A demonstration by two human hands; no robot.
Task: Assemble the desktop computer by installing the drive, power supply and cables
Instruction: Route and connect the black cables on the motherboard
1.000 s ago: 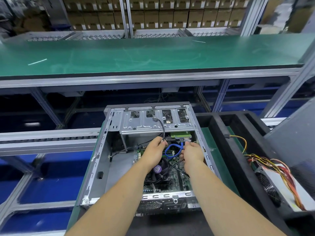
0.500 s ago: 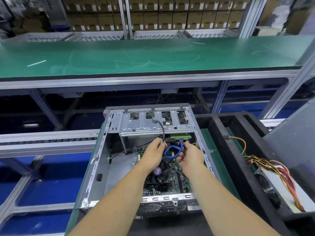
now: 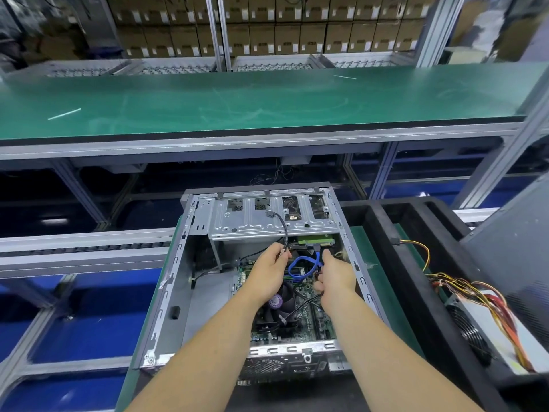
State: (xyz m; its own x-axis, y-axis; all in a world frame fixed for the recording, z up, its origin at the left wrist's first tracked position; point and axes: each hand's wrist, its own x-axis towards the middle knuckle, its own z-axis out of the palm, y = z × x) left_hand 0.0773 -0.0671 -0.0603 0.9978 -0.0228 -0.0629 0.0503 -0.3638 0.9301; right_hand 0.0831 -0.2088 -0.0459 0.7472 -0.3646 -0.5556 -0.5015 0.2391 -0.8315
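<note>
The drive (image 3: 315,241) sits under the metal cage (image 3: 276,218) at the far end of the open computer case (image 3: 178,292), with the blue cable (image 3: 306,264) looping just near it. The left hand (image 3: 269,273) has its fingers closed on a black cable (image 3: 283,230); the right hand (image 3: 335,278) has slid back a little from the drive, and I cannot tell if its fingers pinch the blue cable. The plug may be in now, but the power supply (image 3: 487,328) still waits outside on the right

Both hands inside the open case (image 3: 166,292), left grip (image 3: 269,273) and right grip (image 3: 334,275) side by side over the motherboard (image 3: 309,319). Cable (image 3: 303,267) looped between the grips. Drive cage (image 3: 267,221) just beyond them. Power supply (image 3: 487,331) well right, in the tray (image 3: 416,281). Counter (image 3: 237,99) far behind.
</note>
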